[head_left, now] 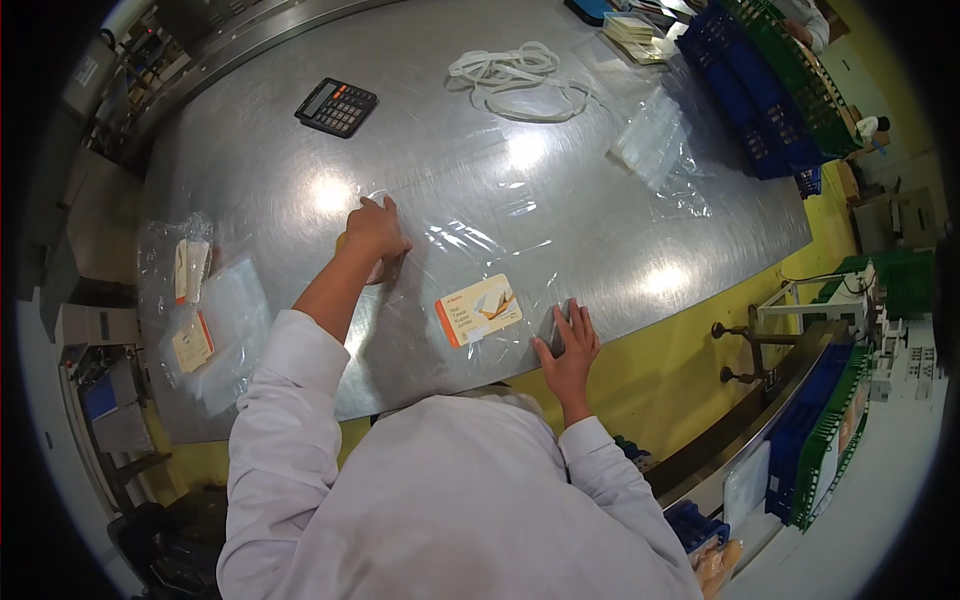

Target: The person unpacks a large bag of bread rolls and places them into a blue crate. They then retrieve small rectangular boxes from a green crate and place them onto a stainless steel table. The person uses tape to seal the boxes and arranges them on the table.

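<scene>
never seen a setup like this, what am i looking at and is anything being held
There is no robot here: these are a person's own bare hands. The single picture comes from a wide fisheye camera on their head, looking down, so straight edges bend. On the metal table lie a calculator, a loose heap of white strap and an orange-edged card with clear plastic around it. The left hand is bent over something mostly hidden, so I can't tell what, or whether it's gripped. The right hand is spread open beside the card, holding nothing visible.
</scene>
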Available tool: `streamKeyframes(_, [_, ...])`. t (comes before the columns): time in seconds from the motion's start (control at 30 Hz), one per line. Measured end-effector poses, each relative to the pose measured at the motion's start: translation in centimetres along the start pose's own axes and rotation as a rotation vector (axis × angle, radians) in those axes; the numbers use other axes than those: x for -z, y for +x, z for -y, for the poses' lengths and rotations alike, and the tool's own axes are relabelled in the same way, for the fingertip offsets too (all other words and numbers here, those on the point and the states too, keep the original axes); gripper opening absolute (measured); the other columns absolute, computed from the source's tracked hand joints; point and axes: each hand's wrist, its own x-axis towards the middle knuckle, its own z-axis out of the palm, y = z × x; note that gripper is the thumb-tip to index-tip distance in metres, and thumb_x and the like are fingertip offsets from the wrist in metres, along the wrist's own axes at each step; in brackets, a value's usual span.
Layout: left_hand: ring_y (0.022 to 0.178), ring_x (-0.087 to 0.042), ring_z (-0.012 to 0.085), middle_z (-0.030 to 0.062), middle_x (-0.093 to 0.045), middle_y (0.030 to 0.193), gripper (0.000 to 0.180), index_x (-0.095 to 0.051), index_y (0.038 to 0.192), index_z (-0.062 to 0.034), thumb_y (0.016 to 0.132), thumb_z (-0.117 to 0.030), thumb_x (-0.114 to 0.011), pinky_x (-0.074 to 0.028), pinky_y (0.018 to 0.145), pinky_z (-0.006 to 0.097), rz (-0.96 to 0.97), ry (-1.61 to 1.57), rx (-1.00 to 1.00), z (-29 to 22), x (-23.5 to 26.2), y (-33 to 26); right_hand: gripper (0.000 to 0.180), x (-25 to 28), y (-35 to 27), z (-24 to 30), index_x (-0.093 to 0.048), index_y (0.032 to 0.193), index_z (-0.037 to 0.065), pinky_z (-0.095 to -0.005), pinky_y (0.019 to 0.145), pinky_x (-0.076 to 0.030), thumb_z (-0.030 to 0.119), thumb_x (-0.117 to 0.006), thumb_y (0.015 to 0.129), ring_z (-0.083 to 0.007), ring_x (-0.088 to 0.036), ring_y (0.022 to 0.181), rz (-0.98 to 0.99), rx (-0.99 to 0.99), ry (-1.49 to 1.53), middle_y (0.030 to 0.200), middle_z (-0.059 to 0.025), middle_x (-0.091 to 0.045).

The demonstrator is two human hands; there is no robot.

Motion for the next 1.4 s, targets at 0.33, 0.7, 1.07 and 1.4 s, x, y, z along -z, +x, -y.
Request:
streamKeyframes(0.33, [0.108, -0.067, 0.0405, 0.0334, -0.033, 0.152, 0.110, -0.017, 0.160, -0.0176, 0.076, -0.055, -0.078, -0.056, 0.091, 0.042, -0.222, -0.064, -0.105, 2.2, 0.7, -2.5, 0.063, 0.5, 0.1, 1.6, -0.062, 0.134, 0.013, -0.0480, 0.116, -0.024, 0.019, -0.083, 0.074, -0.0326, -0.034, 0.144, -0.054, -0.080, 0.091, 0.154, -0.0136, -0.040])
streamKeyframes(0.7, [0.057, -0.046, 0.0032, -0.0021, -0.058, 0.059, 0.014, -0.065, 0.106, -0.0058, 0.096, -0.016, -0.066, -0.038, 0.058, 0.024, -0.130, -1.392, -0.512, -2.9, -2.0, -19.2, 0.030, 5.8, 3.5, 11.5, -0.067, 0.119, 0.003, -0.0279, 0.077, -0.052, 0.011, -0.071, 0.090, -0.0146, -0.062, 0.107, 0.235, 0.196, 0.819, 0.110, -0.0080, -0.069])
streamKeyframes(1.07, [0.095, -0.066, 0.0301, 0.0141, -0.066, 0.107, 0.025, -0.068, 0.100, 0.0010, 0.077, -0.001, -0.077, -0.053, 0.079, 0.039, -0.980, -1.010, -0.539, -4.5, -3.0, -24.1, 0.027, 5.1, 3.3, 13.8, -0.067, 0.108, 0.000, -0.0312, 0.087, -0.047, 0.005, -0.077, 0.083, -0.0126, -0.059, 0.095, 0.425, 0.093, 0.987, 0.098, -0.0048, -0.068])
streamKeyframes(1.4, [0.076, -0.071, 0.0296, 0.0150, -0.071, 0.102, 0.014, -0.068, 0.095, 0.0023, 0.083, -0.003, -0.072, -0.057, 0.064, 0.036, -1.015, -0.873, -0.513, -5.2, -3.3, -24.1, 0.023, 6.4, 3.4, 16.1, -0.072, 0.095, 0.006, -0.0314, 0.081, -0.039, 0.007, -0.082, 0.075, -0.0161, -0.055, 0.077, 0.253, 0.341, 0.657, 0.081, -0.0028, -0.066])
